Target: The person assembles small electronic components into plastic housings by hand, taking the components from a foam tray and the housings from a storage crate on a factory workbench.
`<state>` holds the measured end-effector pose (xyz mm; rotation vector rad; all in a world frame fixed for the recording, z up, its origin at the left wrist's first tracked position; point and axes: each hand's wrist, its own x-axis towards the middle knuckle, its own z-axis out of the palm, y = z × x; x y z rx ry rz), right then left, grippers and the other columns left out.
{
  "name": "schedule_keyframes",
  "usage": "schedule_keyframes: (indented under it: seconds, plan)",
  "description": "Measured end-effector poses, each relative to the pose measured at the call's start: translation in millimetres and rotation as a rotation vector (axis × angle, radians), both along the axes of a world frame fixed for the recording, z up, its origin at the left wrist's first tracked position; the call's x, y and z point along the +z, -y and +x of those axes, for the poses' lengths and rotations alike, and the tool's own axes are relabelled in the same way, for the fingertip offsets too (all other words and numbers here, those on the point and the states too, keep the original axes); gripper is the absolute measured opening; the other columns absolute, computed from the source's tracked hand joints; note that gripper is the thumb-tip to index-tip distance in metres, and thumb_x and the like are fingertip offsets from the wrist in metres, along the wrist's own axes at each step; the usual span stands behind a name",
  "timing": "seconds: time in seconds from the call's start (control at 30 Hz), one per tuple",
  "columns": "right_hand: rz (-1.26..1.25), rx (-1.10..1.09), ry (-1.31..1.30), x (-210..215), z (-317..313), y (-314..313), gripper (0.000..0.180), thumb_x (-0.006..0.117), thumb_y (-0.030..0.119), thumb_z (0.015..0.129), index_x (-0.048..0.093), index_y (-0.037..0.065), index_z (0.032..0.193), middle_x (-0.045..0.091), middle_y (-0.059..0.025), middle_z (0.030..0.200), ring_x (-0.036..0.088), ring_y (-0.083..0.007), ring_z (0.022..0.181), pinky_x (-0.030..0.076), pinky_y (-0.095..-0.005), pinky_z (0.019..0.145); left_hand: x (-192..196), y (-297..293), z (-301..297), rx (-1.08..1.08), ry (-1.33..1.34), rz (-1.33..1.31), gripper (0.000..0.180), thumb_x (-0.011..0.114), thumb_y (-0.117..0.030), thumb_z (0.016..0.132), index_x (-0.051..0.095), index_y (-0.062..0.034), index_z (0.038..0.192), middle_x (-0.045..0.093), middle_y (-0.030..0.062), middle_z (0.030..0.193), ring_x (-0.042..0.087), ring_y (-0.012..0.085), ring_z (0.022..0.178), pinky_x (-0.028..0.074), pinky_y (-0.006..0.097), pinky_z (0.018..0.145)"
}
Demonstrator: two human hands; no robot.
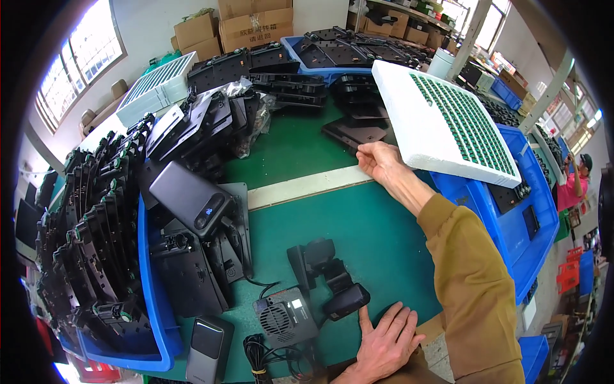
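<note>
My right hand reaches across the green table, its fingers pinched at the near edge of a flat black plastic panel. That panel lies by a stack of similar black parts. Close to the front edge, my left hand rests flat on the green mat with its fingers spread and nothing in it. Just left of its fingertips is a black jointed plastic device. Beside that stands a dark box with a round grille.
A blue crate full of upright black parts stands left, near two power banks and a coiled cable. A white foam tray of small green pieces leans over a blue bin at right. A person is far right.
</note>
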<state>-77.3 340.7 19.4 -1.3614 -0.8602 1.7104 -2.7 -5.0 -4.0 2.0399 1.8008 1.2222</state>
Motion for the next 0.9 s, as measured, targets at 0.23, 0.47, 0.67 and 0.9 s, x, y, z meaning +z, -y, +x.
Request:
schedule_keyframes:
  seconds: [0.23,0.47,0.67,0.9]
  plan:
    - [0.160,0.116,0.128,18,35,63,0.038,0.064,-0.002,0.086,0.056,0.004,0.123,0.063,-0.0065,0.084,0.064,-0.0140,0.067,0.056,-0.0270,0.057,-4,-1,2,0.006,0.014,0.023,0.041,0.069,-0.036,0.088,0.067,-0.0031,0.113,0.065,0.0083,0.115,0.059,0.0255,0.114,0.028,0.077,0.096]
    - [0.385,0.531,0.228,19,105,117,0.042,0.068,-0.002,0.082,0.057,-0.004,0.123,0.064,-0.0052,0.089,0.062,-0.0117,0.075,0.054,-0.0259,0.072,-5,-1,0,0.023,-0.026,0.026,0.041,0.068,-0.037,0.089,0.065,-0.0037,0.114,0.064,0.0062,0.111,0.057,0.0228,0.116,0.027,0.076,0.099]
    - [0.754,0.644,0.580,15,135,128,0.055,0.076,0.009,0.075,0.057,-0.001,0.126,0.065,-0.0125,0.097,0.066,-0.0233,0.086,0.054,-0.0345,0.077,-5,-2,1,0.005,-0.026,0.027,0.039,0.070,-0.030,0.088,0.065,-0.0022,0.116,0.065,0.0088,0.114,0.057,0.0281,0.115,0.025,0.078,0.099]
    - [1.123,0.712,1.135,19,92,106,0.096,0.085,0.038,0.064,0.042,0.009,0.145,0.039,-0.0309,0.143,0.038,-0.0479,0.134,0.038,-0.0495,0.108,-6,0,2,0.034,-0.088,0.008,0.037,0.065,-0.034,0.093,0.064,-0.0055,0.117,0.063,0.0037,0.114,0.054,0.0231,0.118,0.024,0.078,0.102]
